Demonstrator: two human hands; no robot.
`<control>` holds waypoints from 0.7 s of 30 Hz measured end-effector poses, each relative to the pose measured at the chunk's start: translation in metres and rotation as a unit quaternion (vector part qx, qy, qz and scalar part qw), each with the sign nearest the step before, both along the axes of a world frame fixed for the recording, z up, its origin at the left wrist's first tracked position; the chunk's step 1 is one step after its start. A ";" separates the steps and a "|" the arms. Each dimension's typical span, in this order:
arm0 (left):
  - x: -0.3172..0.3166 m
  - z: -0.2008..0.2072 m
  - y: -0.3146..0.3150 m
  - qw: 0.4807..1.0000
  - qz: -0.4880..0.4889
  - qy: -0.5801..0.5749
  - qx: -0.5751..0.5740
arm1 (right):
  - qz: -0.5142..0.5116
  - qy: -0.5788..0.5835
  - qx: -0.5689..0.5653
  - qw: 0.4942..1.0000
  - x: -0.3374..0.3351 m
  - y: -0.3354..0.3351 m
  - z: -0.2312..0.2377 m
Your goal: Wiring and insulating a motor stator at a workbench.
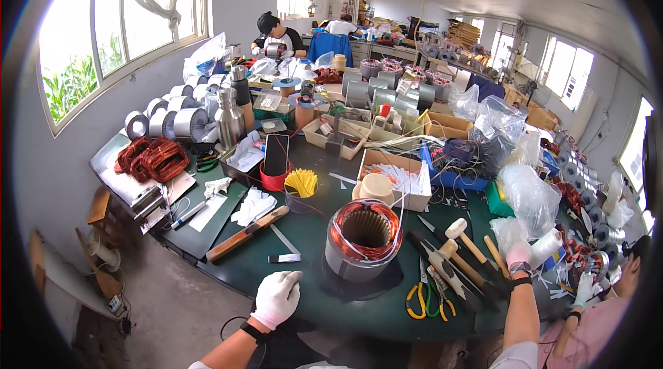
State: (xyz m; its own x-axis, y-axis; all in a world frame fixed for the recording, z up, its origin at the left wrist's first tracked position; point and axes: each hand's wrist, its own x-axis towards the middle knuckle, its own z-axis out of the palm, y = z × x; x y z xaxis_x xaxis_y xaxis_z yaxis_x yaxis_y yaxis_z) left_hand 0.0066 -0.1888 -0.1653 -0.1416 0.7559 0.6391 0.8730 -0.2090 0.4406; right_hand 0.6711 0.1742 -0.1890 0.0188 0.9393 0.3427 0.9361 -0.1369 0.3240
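Observation:
My left hand [277,298], in a white glove, rests at the near edge of the dark green table with its fingers curled in and nothing visible in them. My right hand [519,256], also gloved, reaches out beside a white thread spool [547,247] and a clear plastic bag [530,189]; its fingers are mostly hidden. Between my hands stands a grey motor stator [351,256] with copper windings around its slotted bore. Right of it lie yellow-handled scissors [417,300], pliers [442,300], and a pale-headed mallet [465,238].
A wooden-handled tool [247,234] lies left of the stator. Behind are a cup of yellow sticks [301,186], a phone [276,153] in a red holder, a carton of paper strips [395,179], copper coils [152,158] and a steel bottle [230,120]. A co-worker's gloved hand [585,287] works at right.

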 end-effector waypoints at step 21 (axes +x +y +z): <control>0.087 0.102 -0.001 0.900 -0.279 -0.335 -0.029 | 0.337 0.621 -0.260 0.658 -0.386 -0.314 0.166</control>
State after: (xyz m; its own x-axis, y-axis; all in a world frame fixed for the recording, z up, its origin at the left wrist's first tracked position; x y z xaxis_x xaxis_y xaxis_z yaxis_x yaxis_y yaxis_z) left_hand 0.0938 -0.1895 -0.0635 -0.0693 0.8577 0.5095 0.1747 -0.4924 0.8527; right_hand 0.2851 -0.1396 -0.0230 -0.4990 0.8624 0.0852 0.3140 0.2716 -0.9097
